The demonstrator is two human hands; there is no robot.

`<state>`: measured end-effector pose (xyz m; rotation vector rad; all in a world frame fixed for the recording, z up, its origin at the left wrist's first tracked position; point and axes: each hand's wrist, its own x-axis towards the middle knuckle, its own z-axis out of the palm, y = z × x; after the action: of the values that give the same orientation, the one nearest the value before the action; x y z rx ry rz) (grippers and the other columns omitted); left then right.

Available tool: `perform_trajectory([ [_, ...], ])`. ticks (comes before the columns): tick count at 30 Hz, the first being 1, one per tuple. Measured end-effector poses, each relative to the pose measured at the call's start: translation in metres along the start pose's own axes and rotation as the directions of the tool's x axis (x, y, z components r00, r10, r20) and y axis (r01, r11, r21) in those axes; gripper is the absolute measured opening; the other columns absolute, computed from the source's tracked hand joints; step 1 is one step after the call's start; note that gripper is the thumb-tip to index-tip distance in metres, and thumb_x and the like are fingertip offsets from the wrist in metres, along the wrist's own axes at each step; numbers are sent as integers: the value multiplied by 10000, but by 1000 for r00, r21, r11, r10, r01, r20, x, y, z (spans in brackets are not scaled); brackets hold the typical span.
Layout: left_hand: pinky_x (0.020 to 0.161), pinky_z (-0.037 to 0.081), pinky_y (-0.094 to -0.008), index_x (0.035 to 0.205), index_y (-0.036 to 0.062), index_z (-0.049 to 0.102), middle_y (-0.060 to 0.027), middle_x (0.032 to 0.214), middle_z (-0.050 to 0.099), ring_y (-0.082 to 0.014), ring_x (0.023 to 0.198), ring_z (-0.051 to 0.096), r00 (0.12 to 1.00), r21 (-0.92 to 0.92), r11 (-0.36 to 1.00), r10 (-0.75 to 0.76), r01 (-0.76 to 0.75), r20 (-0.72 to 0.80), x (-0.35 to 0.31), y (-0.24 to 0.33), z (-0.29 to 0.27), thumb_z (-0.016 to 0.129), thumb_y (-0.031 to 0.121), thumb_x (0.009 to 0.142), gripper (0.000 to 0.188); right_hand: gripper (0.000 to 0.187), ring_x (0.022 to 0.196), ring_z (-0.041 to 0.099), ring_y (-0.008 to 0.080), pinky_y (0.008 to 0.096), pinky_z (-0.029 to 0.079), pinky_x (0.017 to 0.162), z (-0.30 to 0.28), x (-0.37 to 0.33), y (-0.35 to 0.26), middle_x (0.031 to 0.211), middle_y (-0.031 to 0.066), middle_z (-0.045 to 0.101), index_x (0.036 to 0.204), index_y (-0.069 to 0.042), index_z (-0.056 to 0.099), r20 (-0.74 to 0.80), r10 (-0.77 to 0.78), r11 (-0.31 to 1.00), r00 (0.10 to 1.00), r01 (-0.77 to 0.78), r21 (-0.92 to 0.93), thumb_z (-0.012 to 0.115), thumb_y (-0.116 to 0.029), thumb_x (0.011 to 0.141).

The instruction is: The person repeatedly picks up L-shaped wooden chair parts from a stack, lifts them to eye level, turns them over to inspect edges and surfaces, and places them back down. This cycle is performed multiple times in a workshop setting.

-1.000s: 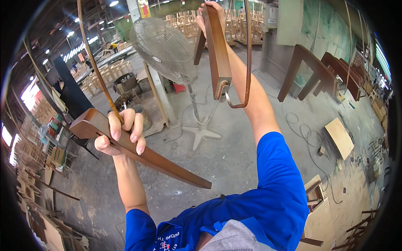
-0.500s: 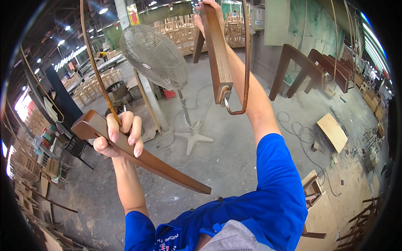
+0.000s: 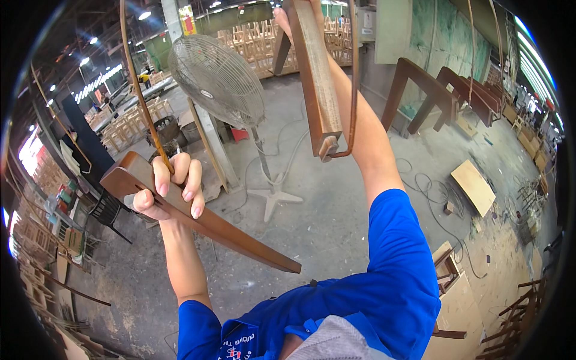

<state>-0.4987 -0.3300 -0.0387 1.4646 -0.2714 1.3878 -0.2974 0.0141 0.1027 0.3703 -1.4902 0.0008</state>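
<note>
My left hand [image 3: 171,183] is closed around a brown curved wooden furniture leg [image 3: 246,237], tapering toward the lower right. A thin rusty metal rod [image 3: 138,84] hangs down into the same grip, passing between the fingers. Raised at the top, my right hand [image 3: 283,23] grips a brown wooden leg frame [image 3: 312,84], its fingers partly hidden behind the wood and cut by the picture's edge. A rusty metal hook [image 3: 354,96] hangs along this frame's right side; its bent lower end meets the frame's near end, where its tip is out of sight.
A large grey pedestal fan [image 3: 217,81] stands ahead. Several brown frames [image 3: 420,93] hang at the right. A pale board [image 3: 474,187] and a loose cable [image 3: 441,210] lie on the floor. Stacked pale wooden chair frames [image 3: 258,42] fill the background.
The right-hand frame has shifted slightly down and right, so its near end now covers the hook's tip, which showed before. My left hand and its leg have barely moved.
</note>
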Motion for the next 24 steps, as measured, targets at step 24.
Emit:
perform_trajectory([
  [24, 817, 543, -334, 1050, 29, 613, -79, 992, 593, -201, 866, 689, 985, 457, 879, -171, 135, 38, 43, -118, 54, 757, 209, 921, 264, 676, 1170, 657, 214, 399, 504, 1036, -88, -67, -126, 1359, 108, 653, 1553, -18, 478, -256, 788, 583, 560, -813, 14, 761, -259, 989],
])
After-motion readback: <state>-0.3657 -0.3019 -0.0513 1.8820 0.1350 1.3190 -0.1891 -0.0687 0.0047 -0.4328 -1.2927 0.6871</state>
